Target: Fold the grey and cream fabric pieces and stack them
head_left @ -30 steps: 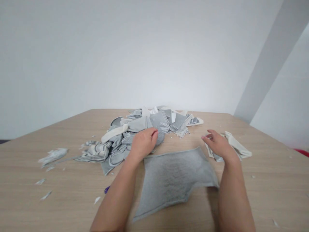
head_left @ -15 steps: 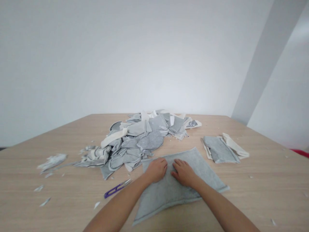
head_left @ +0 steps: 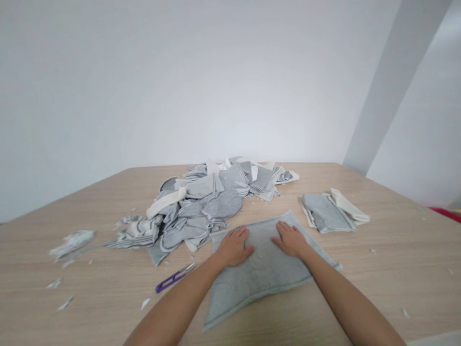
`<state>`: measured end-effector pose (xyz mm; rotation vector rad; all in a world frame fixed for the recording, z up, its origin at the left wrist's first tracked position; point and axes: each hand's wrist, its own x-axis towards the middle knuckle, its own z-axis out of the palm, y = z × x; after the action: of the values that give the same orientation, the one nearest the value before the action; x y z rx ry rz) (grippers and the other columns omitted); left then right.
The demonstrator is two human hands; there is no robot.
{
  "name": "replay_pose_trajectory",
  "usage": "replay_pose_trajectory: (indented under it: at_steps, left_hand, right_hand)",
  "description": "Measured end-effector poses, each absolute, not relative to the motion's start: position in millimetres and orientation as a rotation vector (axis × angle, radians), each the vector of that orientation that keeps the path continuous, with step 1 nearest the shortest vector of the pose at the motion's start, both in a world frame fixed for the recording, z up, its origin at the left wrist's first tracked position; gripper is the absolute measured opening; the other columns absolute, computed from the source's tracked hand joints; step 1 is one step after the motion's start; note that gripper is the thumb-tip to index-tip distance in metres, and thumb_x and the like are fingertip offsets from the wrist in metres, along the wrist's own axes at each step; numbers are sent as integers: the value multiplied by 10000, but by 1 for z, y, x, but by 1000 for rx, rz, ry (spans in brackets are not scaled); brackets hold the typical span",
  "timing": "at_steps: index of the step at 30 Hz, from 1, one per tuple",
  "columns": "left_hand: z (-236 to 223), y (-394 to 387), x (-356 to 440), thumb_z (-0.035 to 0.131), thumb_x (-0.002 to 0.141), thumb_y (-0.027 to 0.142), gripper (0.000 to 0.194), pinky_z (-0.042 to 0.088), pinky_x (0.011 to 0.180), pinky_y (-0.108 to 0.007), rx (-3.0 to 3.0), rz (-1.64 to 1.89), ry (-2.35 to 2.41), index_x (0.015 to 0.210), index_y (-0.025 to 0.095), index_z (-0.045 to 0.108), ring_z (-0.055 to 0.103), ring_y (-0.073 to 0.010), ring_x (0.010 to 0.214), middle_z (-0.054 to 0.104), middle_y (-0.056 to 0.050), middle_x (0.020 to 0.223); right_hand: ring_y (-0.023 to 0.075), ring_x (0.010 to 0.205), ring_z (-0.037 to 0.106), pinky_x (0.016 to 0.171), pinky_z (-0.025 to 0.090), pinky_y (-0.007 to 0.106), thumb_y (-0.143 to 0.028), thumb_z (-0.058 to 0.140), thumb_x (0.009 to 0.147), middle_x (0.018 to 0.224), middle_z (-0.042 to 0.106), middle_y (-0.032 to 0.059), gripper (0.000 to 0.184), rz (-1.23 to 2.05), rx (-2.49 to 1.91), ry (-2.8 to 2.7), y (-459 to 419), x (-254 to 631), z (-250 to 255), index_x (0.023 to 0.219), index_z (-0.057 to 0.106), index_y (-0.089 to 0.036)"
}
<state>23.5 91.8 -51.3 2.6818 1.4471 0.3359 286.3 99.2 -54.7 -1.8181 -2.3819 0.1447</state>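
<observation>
A flat grey cloth piece [head_left: 262,278] lies spread on the wooden table [head_left: 389,278] in front of me. My left hand [head_left: 235,246] rests palm down on its upper left part, fingers stretched out. My right hand [head_left: 290,239] lies flat on its upper right part, fingers also extended. Both hands press on the cloth and hold nothing.
A heap of grey and white fabric pieces [head_left: 205,204] sits behind the cloth. A small stack of folded pieces [head_left: 331,212] lies to the right. Purple thread snips [head_left: 175,278] lie left of my left forearm. Scraps [head_left: 72,240] are scattered at the left.
Both hands came down from the back of the table onto the grey cloth, met at its middle, and have now slid apart and outward over it.
</observation>
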Motion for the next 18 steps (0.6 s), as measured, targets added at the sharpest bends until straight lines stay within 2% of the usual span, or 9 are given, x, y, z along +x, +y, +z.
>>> replay_pose_trajectory:
  at_steps: [4, 9, 14, 18]
  left_hand:
    - [-56, 94, 22, 273, 826, 698, 799, 147, 1119, -448, 2648, 248, 1434, 1414, 159, 298, 177, -261, 1388, 249, -120, 1497]
    - [-55, 93, 24, 255, 815, 718, 812, 151, 1116, -460, 2637, 257, 1450, 1412, 169, 301, 170, -265, 1390, 252, -119, 1497]
    - [-53, 89, 26, 303, 834, 672, 725, 189, 1105, -456, 2681, 353, 1468, 1357, 177, 388, 247, -270, 1362, 336, -121, 1457]
    - [-47, 85, 31, 378, 854, 585, 600, 263, 1071, -457, 2718, 396, 1501, 1296, 186, 458, 334, -270, 1316, 423, -115, 1401]
  right_hand:
    - [287, 1368, 211, 1086, 120, 478, -646, 232, 861, 1476, 271, 180, 795, 101, -1977, -2310, 109, 298, -63, 1420, 289, -84]
    - [318, 1376, 170, 1071, 77, 538, -674, 215, 847, 1484, 240, 191, 821, 115, -1984, -2321, 103, 291, -62, 1427, 277, -95]
    - [276, 1380, 180, 1084, 86, 506, -610, 246, 880, 1501, 226, 136, 707, 237, -1700, -2486, 88, 276, -54, 1425, 302, -164]
    - [261, 1378, 191, 1092, 102, 475, -571, 281, 890, 1486, 273, 132, 665, 233, -1633, -2487, 86, 270, -55, 1412, 333, -163]
